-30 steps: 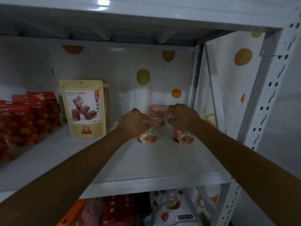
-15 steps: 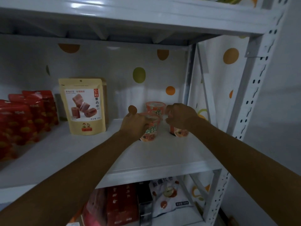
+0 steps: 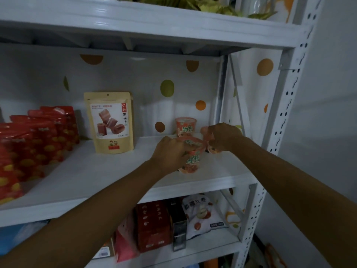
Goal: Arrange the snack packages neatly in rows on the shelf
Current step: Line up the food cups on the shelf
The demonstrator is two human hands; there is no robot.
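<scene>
On the middle shelf (image 3: 96, 171), toward its right end, I have the left hand (image 3: 172, 153) curled round the wall of the front cup (image 3: 193, 161), which stands upright, and the right hand (image 3: 224, 136) curled over the top of the second cup (image 3: 213, 149) just beside it. I judge these cups light, thin-walled and easily crushed, so take hold at mid-wall with low force, not on the lid. The rear cup (image 3: 185, 124) stands free behind them.

Gripped by left hand (image 3: 170, 153), front cup (image 3: 192, 160) drawn nearer shelf (image 3: 116, 182) edge, now straight before back cup (image 3: 185, 125), no longer to its left. Meanwhile right hand (image 3: 225, 136) and right cup (image 3: 213, 149) shifted slightly back. View tilted up: green packs (image 3: 212, 6) on top shelf (image 3: 154, 22) now show.
</scene>
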